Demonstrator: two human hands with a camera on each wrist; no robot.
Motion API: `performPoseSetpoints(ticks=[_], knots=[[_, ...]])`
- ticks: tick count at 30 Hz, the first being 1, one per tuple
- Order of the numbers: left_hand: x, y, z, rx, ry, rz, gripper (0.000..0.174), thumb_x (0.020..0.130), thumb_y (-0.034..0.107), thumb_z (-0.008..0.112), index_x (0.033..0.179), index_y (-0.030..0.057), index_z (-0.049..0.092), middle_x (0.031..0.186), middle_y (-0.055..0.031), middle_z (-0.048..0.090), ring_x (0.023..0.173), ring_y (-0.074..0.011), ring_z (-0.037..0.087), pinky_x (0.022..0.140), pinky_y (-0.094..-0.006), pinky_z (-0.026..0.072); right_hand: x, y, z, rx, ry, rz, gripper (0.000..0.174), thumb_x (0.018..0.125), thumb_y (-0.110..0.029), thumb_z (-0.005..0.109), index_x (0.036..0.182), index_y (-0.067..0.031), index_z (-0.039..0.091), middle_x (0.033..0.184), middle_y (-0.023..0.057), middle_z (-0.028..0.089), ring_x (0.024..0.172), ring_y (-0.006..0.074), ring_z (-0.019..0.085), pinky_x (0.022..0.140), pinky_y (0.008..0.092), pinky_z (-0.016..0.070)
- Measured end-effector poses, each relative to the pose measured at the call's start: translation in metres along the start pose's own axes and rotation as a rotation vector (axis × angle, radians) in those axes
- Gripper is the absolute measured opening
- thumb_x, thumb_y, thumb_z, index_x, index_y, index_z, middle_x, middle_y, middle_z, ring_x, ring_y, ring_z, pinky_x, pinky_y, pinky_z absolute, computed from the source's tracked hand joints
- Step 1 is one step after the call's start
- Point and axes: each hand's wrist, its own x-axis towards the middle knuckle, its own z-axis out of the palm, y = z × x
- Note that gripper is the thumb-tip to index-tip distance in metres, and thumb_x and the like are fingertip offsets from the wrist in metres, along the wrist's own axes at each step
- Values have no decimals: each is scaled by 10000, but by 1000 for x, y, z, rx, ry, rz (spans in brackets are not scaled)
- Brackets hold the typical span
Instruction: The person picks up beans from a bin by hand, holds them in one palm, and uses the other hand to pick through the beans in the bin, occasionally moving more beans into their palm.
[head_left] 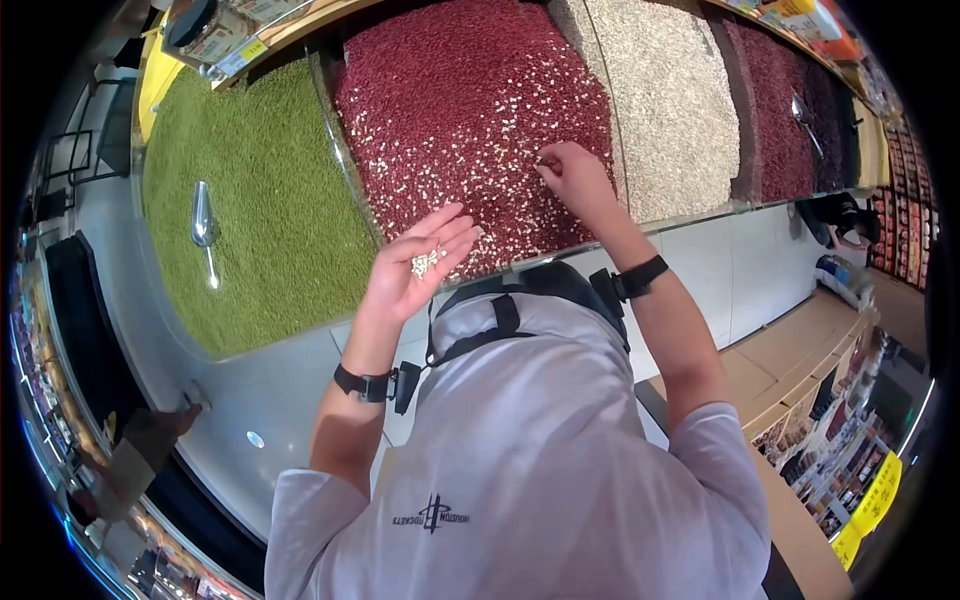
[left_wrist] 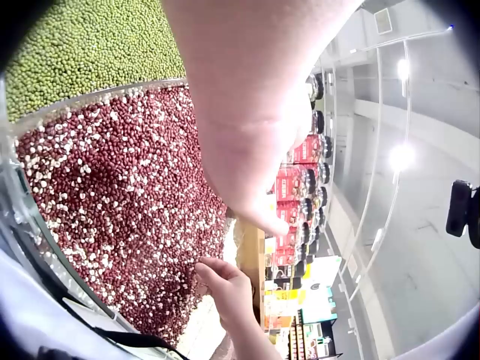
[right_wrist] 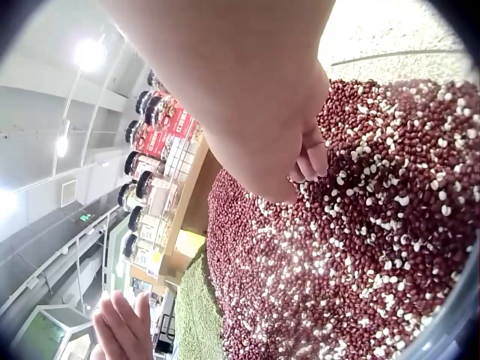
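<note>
Red beans (head_left: pixel 430 70) strewn with white kernels fill a clear-walled bin. Over its front left part the left hand (head_left: pixel 415 265) is held palm up, fingers extended, with a small heap of white kernels (head_left: pixel 428 262) in the palm. The right hand (head_left: pixel 580 180) is above the bin's right side, its fingers bent and the fingertips drawn together near the beans. In the right wrist view the curled fingers (right_wrist: pixel 309 163) hang close over the red beans (right_wrist: pixel 360 225); whether anything is between the fingertips cannot be told.
Green beans (head_left: pixel 270 210) with a metal scoop (head_left: pixel 203 215) lie in the bin to the left. White kernels (head_left: pixel 665 90) fill the bin to the right, and beyond it dark red beans (head_left: pixel 765 110) hold another scoop (head_left: pixel 803 115). Jars (head_left: pixel 195 22) stand on a shelf behind.
</note>
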Motion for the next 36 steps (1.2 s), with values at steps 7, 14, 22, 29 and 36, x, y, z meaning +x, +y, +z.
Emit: performPoseSetpoints(ticks=[7,14,22,29,36], knots=[[-13,-5,-9,-9,119,35,496,896,-23,425,1382,-101,361,1288,-269,521,1199,-356,543,1019,-396,496,38,-8,8,36,47,-98,148,833,-115,654,962,-45,673,931,146,644,858,317,633,787,405,515],[-22,-8,-8,-58,166,55,455,915,5,413,1357,-103,396,1225,-268,571,1128,-355,597,979,-399,526,68,-3,25,-145,138,-307,159,813,-142,684,936,-40,677,881,136,654,820,306,643,758,392,525],[-27,-10,-21,-84,145,70,456,910,7,422,1353,-102,405,1210,-261,586,1122,-347,604,974,-395,529,70,-7,33,-185,98,-308,173,797,-164,709,923,-49,675,865,131,652,824,307,642,757,395,525],[-26,-9,-24,-80,140,62,458,908,8,428,1354,-99,407,1209,-261,586,1112,-344,610,960,-389,540,65,-4,32,-134,50,-247,149,794,-163,727,916,-80,707,860,111,675,728,255,654,712,361,536],[-19,-9,-22,-60,167,41,452,909,9,428,1347,-102,412,1200,-264,587,1103,-345,615,946,-388,549,53,-17,8,230,-64,103,166,798,-188,748,935,-94,749,852,68,722,687,161,659,674,299,531]])
